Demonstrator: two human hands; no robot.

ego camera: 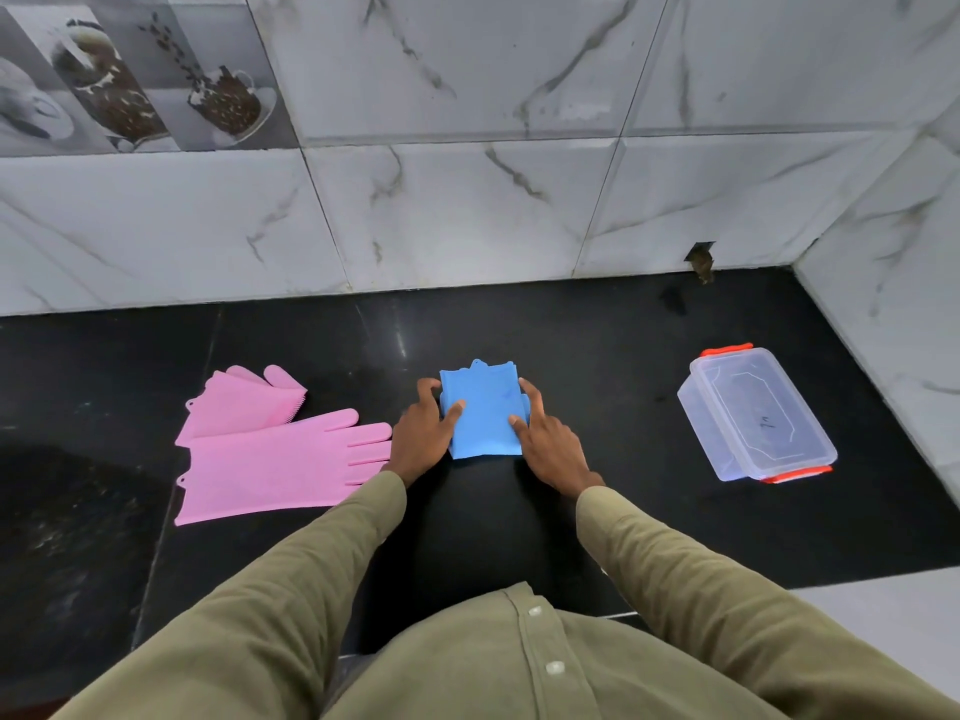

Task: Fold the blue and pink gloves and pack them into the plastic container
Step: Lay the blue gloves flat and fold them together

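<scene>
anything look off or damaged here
Yes: a broken hole in the wall tile at its base, behind the plastic container, with brown debris below it on the counter. Gloves and container look fine.

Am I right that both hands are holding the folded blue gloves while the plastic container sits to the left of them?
Not quite: the head view shows the plastic container to the right of the folded blue gloves. The left hand and right hand do hold them.

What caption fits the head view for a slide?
Both hands, left hand and right hand, hold folded blue gloves between pink gloves and plastic container.
</scene>
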